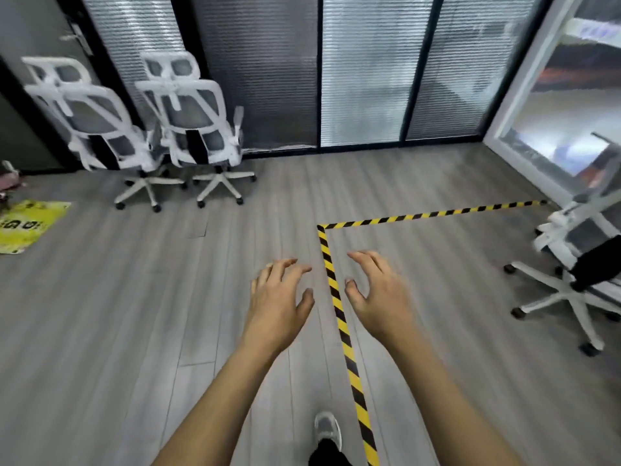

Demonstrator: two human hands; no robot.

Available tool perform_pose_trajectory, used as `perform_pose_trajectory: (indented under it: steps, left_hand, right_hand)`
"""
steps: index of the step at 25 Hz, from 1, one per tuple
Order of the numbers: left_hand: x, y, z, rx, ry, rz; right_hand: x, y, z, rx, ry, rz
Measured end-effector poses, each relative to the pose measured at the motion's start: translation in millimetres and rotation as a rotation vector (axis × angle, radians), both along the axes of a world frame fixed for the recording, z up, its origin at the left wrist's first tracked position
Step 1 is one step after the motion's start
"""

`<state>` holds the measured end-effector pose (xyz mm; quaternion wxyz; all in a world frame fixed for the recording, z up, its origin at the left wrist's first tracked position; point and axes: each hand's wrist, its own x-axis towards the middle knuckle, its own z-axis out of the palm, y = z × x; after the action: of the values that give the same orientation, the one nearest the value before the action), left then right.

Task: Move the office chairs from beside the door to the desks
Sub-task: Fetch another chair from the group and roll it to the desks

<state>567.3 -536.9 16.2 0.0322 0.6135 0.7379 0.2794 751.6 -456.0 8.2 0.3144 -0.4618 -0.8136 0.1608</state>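
Both grips sit nearest the lens, arms stretched forward over the floor (100,314). Left grip (280,297) and right grip (376,294) are spread, fingers loosely curved, holding nothing and touching nothing. One grey shoe (327,428) below them.

Biggest first: a glass partition with blinds (363,79) runs along the far side, door (30,31) at far left. Task's things are two white mesh office chairs just beside that door, side by side with caster bases nearly meeting: left chair (100,129) and right chair (198,126). Both are well apart from the grips. A third chair (557,240) at the right edge is cut off by the frame. No table in view.

Orientation: both door-side chairs show their backs to the camera, black spine visible, so the seats point far, toward the blinds. Long axis is vertical, caster base to headrest. The leftward lean looks like lens distortion to me, not real tilt.

Step, as I read it: approach, empty-handed, neither door-side chair taken yet. The next move calls for closing in far-left and putting both grips on the top of a backrest; the right chair is the nearer pick. Then turn it and roll it on its casters. Watch the two bases snagging.

Smaller: hazard tape (339,314) in an L on the floor, passing under the gap between the grips; flat yellow bag (27,227) on the floor at left.
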Motion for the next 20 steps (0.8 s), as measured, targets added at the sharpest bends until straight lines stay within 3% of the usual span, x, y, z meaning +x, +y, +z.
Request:
perform_pose_trajectory:
  steps: [5, 12, 20]
  left_hand:
    - [-81, 113, 16, -0.048, 0.015, 0.072]
    - [-259, 209, 12, -0.030, 0.003, 0.324]
    - [-497, 354, 2, -0.025, -0.074, 0.337]
  right_hand:
    - [-106, 138, -3, -0.015, 0.043, 0.132]
    - [-297, 281, 3, -0.028, 0.042, 0.319]
    - [-531, 434, 1, -0.035, 0.044, 0.339]
